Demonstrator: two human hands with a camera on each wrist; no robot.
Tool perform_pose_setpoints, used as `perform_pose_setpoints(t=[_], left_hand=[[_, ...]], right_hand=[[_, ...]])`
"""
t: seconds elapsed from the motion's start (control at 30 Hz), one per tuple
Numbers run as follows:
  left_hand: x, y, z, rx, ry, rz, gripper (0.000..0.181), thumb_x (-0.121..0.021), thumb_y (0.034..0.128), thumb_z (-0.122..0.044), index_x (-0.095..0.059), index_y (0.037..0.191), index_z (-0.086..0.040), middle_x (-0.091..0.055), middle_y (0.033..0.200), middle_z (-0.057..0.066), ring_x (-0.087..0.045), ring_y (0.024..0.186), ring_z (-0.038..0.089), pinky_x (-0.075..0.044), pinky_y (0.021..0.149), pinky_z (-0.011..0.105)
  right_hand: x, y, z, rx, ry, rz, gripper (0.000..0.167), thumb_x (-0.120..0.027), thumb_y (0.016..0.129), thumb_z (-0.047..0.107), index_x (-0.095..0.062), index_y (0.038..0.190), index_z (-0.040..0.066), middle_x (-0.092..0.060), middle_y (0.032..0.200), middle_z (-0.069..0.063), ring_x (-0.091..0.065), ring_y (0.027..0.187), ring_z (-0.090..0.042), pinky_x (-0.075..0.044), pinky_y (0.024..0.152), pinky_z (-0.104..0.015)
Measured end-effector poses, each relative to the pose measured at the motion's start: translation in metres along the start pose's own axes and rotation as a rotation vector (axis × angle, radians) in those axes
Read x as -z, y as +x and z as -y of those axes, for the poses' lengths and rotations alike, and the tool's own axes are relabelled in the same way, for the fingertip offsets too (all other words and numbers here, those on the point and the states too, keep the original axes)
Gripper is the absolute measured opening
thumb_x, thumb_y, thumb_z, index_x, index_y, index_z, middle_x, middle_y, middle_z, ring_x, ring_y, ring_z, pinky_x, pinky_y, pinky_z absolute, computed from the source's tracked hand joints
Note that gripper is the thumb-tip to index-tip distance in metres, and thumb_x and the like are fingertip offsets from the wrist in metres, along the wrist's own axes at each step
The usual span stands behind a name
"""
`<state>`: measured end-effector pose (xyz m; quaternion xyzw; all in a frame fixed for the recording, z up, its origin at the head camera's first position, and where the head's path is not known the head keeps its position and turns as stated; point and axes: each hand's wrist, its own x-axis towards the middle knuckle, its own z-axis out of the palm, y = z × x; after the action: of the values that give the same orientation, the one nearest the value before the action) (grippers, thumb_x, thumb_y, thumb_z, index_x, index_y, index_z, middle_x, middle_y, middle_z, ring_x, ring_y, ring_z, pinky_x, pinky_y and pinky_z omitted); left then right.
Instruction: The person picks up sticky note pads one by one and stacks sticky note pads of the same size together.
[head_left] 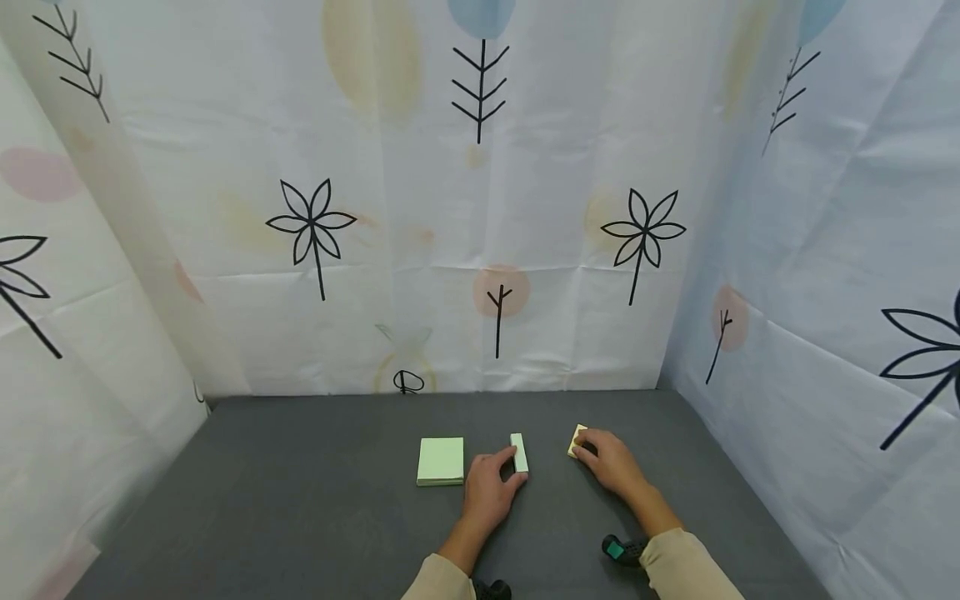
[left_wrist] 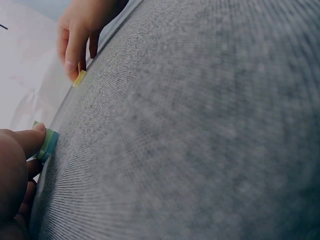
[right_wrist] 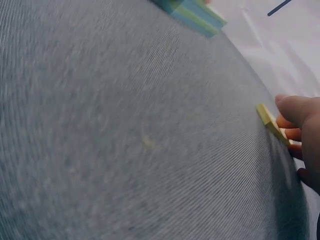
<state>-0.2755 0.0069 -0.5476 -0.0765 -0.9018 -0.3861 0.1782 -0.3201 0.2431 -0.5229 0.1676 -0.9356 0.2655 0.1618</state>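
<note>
My left hand (head_left: 487,492) holds a narrow pale green strip-shaped pad of sticky notes (head_left: 519,454) on the table, index finger near its far part and thumb at the near end. In the left wrist view this pad (left_wrist: 47,144) shows green and teal sides, and the left thumb (left_wrist: 31,139) lies against it. Farther right, my right hand (head_left: 611,462) pinches a small yellow sticky-note pad (head_left: 576,440), partly hidden by the fingers. The right wrist view shows the yellow pad (right_wrist: 272,125) tilted at the fingertips. A square light green sticky-note pad (head_left: 440,461) lies left of my left hand.
The dark grey table (head_left: 300,508) ends at a white patterned cloth (head_left: 480,225) behind, with more cloth on both sides. A black strap-like device with a green patch (head_left: 617,548) sits at the right wrist.
</note>
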Motion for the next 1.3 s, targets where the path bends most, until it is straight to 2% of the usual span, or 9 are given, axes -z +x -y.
perform_pose_setpoints(t=[0.2, 0.4, 0.57, 0.7, 0.9, 1.03, 1.3], left_hand=[[0.0, 0.0, 0.0, -0.002, 0.001, -0.001, 0.043, -0.079, 0.0815, -0.026, -0.069, 0.122, -0.015, -0.066, 0.104, 0.005, -0.058, 0.1, 0.024, -0.049, 0.083, 0.043], [0.0, -0.001, -0.001, 0.003, 0.006, 0.0, 0.043, -0.079, 0.0815, -0.027, -0.07, 0.122, -0.015, -0.066, 0.103, 0.005, -0.058, 0.099, 0.024, -0.049, 0.083, 0.043], [0.001, -0.001, -0.002, 0.0, -0.002, -0.007, 0.043, -0.079, 0.0816, -0.026, -0.069, 0.122, -0.015, -0.066, 0.104, 0.005, -0.058, 0.1, 0.024, -0.049, 0.083, 0.043], [0.001, -0.001, -0.002, 0.001, -0.003, -0.006, 0.043, -0.079, 0.0817, -0.026, -0.069, 0.122, -0.015, -0.065, 0.104, 0.005, -0.058, 0.099, 0.024, -0.049, 0.083, 0.043], [0.0, -0.001, -0.001, 0.002, -0.007, -0.01, 0.043, -0.08, 0.0813, -0.026, -0.069, 0.122, -0.016, -0.066, 0.104, 0.005, -0.058, 0.1, 0.024, -0.049, 0.083, 0.043], [0.0, -0.001, -0.002, 0.0, -0.007, -0.01, 0.043, -0.08, 0.0812, -0.025, -0.069, 0.122, -0.016, -0.066, 0.105, 0.005, -0.058, 0.101, 0.024, -0.049, 0.084, 0.043], [0.0, -0.001, 0.0, -0.004, 0.003, -0.011, 0.043, -0.08, 0.081, -0.026, -0.07, 0.121, -0.016, -0.067, 0.104, 0.005, -0.058, 0.1, 0.024, -0.049, 0.083, 0.043]], right_hand=[[0.001, 0.002, -0.002, -0.046, 0.054, -0.013, 0.018, -0.073, 0.086, 0.012, -0.071, 0.102, 0.004, -0.068, 0.103, -0.012, -0.06, 0.099, -0.035, -0.045, 0.087, -0.053], [-0.002, 0.005, -0.006, -0.08, 0.025, -0.028, 0.031, -0.076, 0.084, 0.014, -0.069, 0.11, -0.001, -0.065, 0.113, -0.019, -0.055, 0.109, -0.042, -0.04, 0.092, -0.059], [-0.005, 0.01, -0.012, -0.116, -0.034, -0.04, 0.041, -0.076, 0.084, 0.022, -0.067, 0.117, -0.001, -0.06, 0.124, -0.024, -0.05, 0.118, -0.045, -0.037, 0.092, -0.065], [-0.004, 0.014, -0.014, -0.15, -0.082, -0.002, 0.047, -0.074, 0.085, 0.028, -0.064, 0.121, -0.002, -0.055, 0.13, -0.027, -0.045, 0.123, -0.048, -0.035, 0.092, -0.067], [-0.004, 0.016, -0.015, -0.201, -0.093, 0.08, 0.052, -0.069, 0.089, 0.032, -0.06, 0.127, -0.003, -0.048, 0.136, -0.029, -0.036, 0.128, -0.051, -0.03, 0.096, -0.069], [-0.003, 0.017, -0.012, -0.223, -0.07, 0.078, 0.053, -0.072, 0.087, 0.03, -0.06, 0.127, -0.002, -0.048, 0.137, -0.029, -0.035, 0.129, -0.051, -0.029, 0.096, -0.07], [-0.006, 0.015, 0.0, -0.272, 0.056, 0.006, 0.056, -0.08, 0.08, 0.017, -0.058, 0.129, 0.003, -0.055, 0.13, -0.023, -0.044, 0.122, -0.045, -0.033, 0.093, -0.066]])
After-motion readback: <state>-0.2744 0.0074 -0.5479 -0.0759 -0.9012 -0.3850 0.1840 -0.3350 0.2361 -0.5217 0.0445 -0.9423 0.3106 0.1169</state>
